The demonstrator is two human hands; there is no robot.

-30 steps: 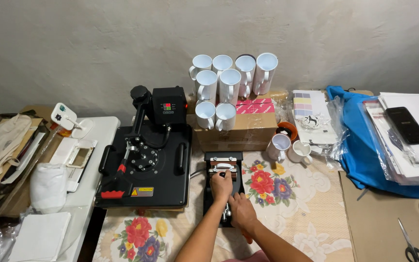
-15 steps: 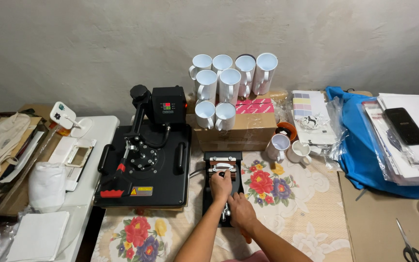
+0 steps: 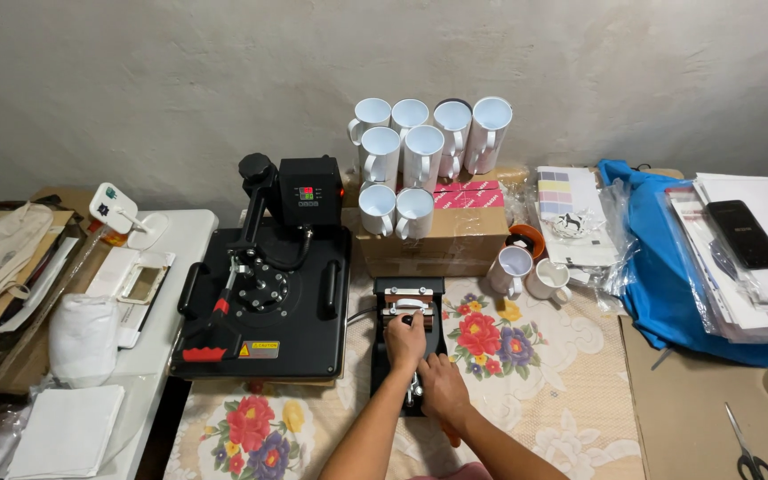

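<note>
While I am leaning over the desk [image 3: 571, 356], these are the particulars.

Mug press: the small black mug press [image 3: 408, 342] is sitting on the flowered cloth of the desk, just right of the big flat heat press [image 3: 264, 298].
Left hand: my left hand [image 3: 404, 340] is resting on top of the mug press near its white handle piece, its grip curling down around the part beneath it; I cannot tell how firmly.
Right hand: my right hand [image 3: 443, 391] is lying at the near end of the mug press, its grip pressing together around the metal lever [image 3: 416, 388] there.
Mugs: white mugs [image 3: 424, 151] are standing stacked on a cardboard box [image 3: 442, 236] behind the mug press, and two more mugs [image 3: 529, 271] are sitting just right of it.
Right side: blue fabric [image 3: 660, 293], paper stacks, a dark phone [image 3: 744, 233] and scissors [image 3: 747, 449] are lying well apart from my hands.
</note>
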